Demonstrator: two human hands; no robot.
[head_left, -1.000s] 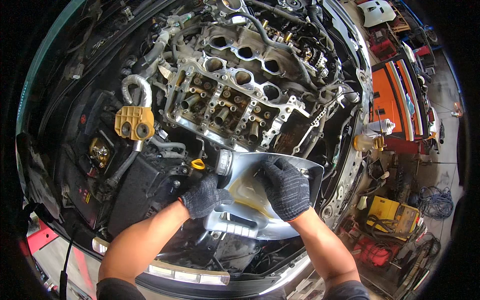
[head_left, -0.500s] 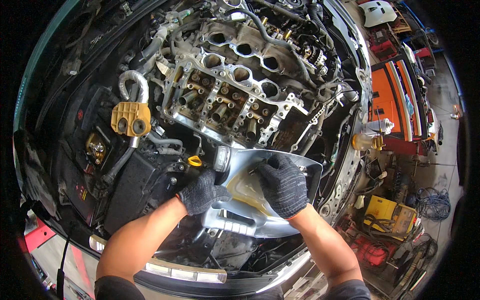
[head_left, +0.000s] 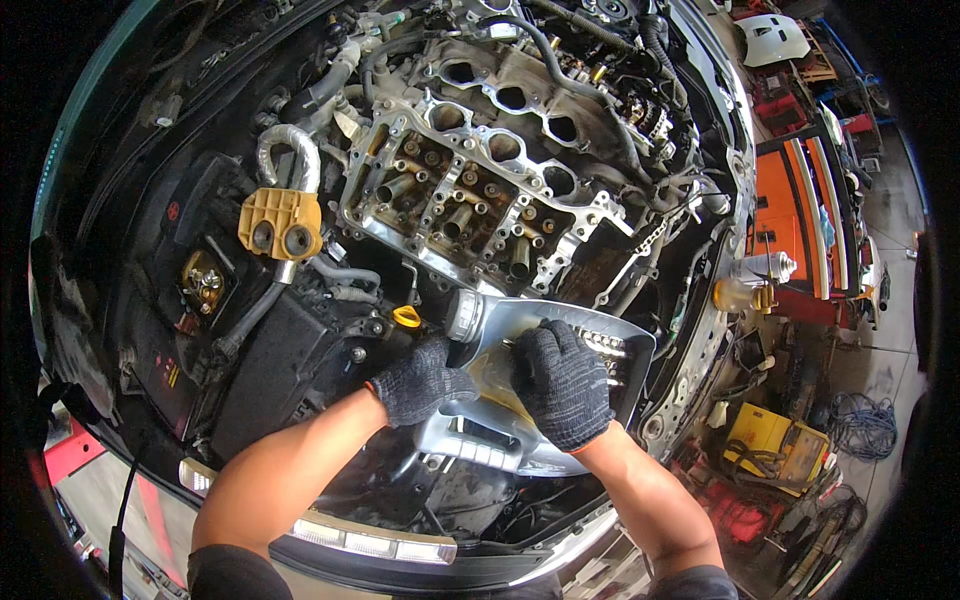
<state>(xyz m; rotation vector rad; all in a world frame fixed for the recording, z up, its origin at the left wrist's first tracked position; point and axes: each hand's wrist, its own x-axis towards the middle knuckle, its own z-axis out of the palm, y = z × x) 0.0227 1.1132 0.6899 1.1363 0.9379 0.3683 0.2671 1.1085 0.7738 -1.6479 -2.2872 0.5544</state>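
A silver-grey plastic jug (head_left: 480,447) with one side cut away lies over the front of the engine bay. Its ribbed cap points toward the engine, and yellowish oily liquid shows inside. My left hand (head_left: 425,383), in a dark knitted glove, grips the jug's left side between cap and handle. Inside the opening, my gloved right hand (head_left: 562,385) is closed, knuckles up; whatever its fingers hold is hidden beneath them. Beside it, several shiny metal parts (head_left: 603,345) sit in rows in the jug. Beyond lies the opened cylinder head (head_left: 455,205), its valve area exposed.
A yellow dipstick loop (head_left: 406,317) is left of the jug. Farther left, a tan bracket (head_left: 280,222) joins a foil-wrapped hose. On the right are a spray can (head_left: 765,267), a bottle of amber liquid (head_left: 738,295), an orange tool cabinet (head_left: 775,205) and a yellow machine (head_left: 775,445).
The view has shifted, so the engine appears farther right. My right hand has moved slightly toward me within the jug, baring more of the metal parts. My left hand keeps its grip.
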